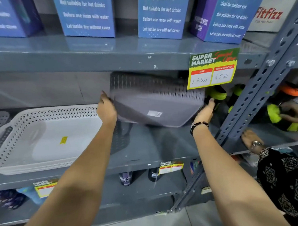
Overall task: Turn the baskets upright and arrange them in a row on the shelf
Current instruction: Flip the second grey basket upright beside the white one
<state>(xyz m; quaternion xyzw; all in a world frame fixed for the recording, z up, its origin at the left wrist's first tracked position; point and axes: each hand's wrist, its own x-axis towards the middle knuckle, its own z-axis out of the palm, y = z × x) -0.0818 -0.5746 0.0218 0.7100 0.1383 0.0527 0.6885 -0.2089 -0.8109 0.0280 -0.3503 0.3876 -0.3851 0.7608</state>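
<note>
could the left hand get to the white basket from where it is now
Probably yes, once free. The left hand is gripping the grey basket with the right hand; the white basket sits just below-left on the same shelf, nothing between.

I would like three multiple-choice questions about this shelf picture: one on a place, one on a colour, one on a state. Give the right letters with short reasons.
1. Where does the white basket stand?
A. left of the grey basket
B. on the top shelf
C. on the floor

2. What colour is the sticker inside the white basket?
A. red
B. yellow
C. blue

3. How is the grey basket now?
A. lying flat on the shelf
B. stacked in the white one
C. held tilted, base toward the camera

Answers:
1 A: it sits to the left on the same shelf.
2 B: yellow sticker.
3 C: left hand and right hand hold its sides.
</note>
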